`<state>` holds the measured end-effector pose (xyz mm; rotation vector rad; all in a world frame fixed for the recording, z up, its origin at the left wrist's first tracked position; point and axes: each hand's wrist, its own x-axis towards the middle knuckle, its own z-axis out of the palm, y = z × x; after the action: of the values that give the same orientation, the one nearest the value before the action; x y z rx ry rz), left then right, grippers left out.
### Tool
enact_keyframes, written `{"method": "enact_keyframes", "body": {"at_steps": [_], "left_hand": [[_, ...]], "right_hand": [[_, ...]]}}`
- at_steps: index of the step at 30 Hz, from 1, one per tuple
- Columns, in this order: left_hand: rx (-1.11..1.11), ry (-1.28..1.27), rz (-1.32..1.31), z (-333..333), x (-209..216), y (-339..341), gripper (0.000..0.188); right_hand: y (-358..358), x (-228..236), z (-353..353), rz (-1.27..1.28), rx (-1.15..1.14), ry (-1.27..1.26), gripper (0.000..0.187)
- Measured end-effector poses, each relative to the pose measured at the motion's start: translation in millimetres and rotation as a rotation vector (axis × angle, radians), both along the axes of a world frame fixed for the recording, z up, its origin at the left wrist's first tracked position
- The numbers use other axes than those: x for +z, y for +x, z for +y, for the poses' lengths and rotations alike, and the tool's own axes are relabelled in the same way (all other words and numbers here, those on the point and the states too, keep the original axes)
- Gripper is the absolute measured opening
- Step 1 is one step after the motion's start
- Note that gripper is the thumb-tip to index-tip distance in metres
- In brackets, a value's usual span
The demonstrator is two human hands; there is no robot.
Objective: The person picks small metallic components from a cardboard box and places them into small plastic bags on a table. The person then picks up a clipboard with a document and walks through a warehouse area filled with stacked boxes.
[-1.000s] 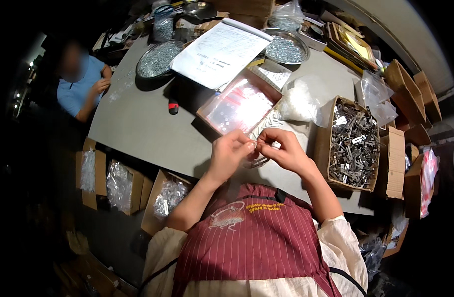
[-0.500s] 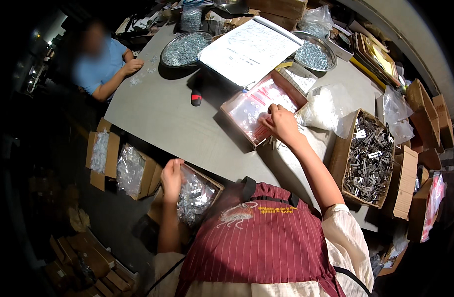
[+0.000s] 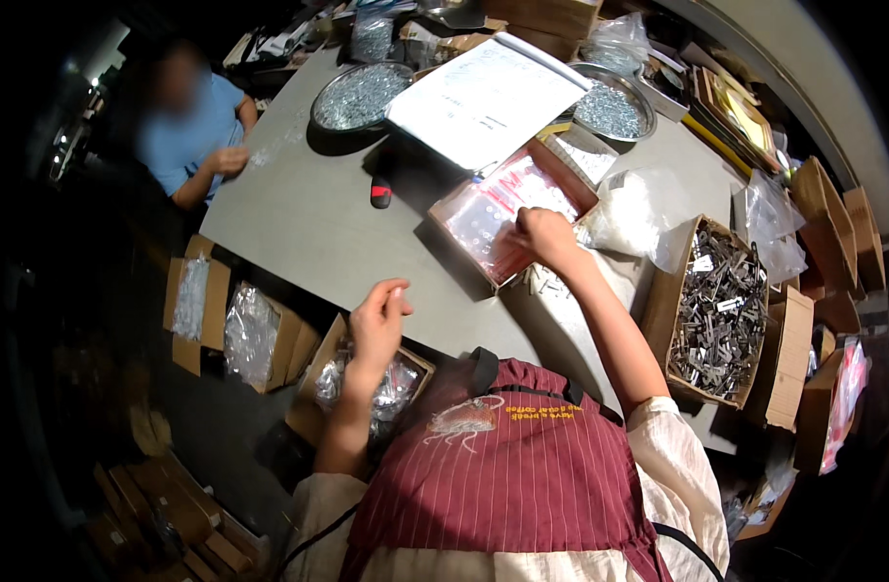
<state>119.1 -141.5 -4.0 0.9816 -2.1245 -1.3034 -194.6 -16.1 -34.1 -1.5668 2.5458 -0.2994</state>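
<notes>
My right hand (image 3: pixel 543 235) reaches across the grey table (image 3: pixel 308 223) into a shallow cardboard tray (image 3: pixel 464 242) of small clear bags with red strips (image 3: pixel 502 199). Its fingers curl down onto the bags, and I cannot see whether they grip one. My left hand (image 3: pixel 379 318) hovers at the near table edge with thumb and fingertips pinched together, nothing visible in them. It is above an open carton of filled plastic bags (image 3: pixel 396 383) on the floor. Small metal pieces (image 3: pixel 546 283) lie on the table just below my right wrist.
A carton of metal brackets (image 3: pixel 721 306) stands at my right, with a crumpled clear bag (image 3: pixel 629 209) beside it. Two round trays of screws (image 3: pixel 359 95) (image 3: pixel 609 109) and a white paper sheet (image 3: pixel 483 97) lie farther back. Another person in blue (image 3: pixel 197 136) sits at the far left. More cartons (image 3: pixel 255 335) sit on the floor.
A second ago both hands worked together at the table edge. My left hand then dropped to the floor carton and has now risen; my right hand moved into the bag tray and stays there.
</notes>
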Motion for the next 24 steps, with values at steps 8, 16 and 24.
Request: {"method": "enact_keyframes", "body": {"at_steps": [8, 16, 24], "left_hand": [[-0.331, -0.328, 0.076, 18, 42, -79, 0.015], [-0.469, -0.974, 0.258, 46, 65, -120, 0.04], [-0.6, -0.596, 0.379, 65, 43, -105, 0.02]], "right_hand": [[7, 6, 3, -0.475, -0.033, -0.191, 0.019], [30, 52, 64, -1.365, -0.132, -0.446, 0.027], [44, 20, 152, -1.184, -0.494, -0.525, 0.028]]}}
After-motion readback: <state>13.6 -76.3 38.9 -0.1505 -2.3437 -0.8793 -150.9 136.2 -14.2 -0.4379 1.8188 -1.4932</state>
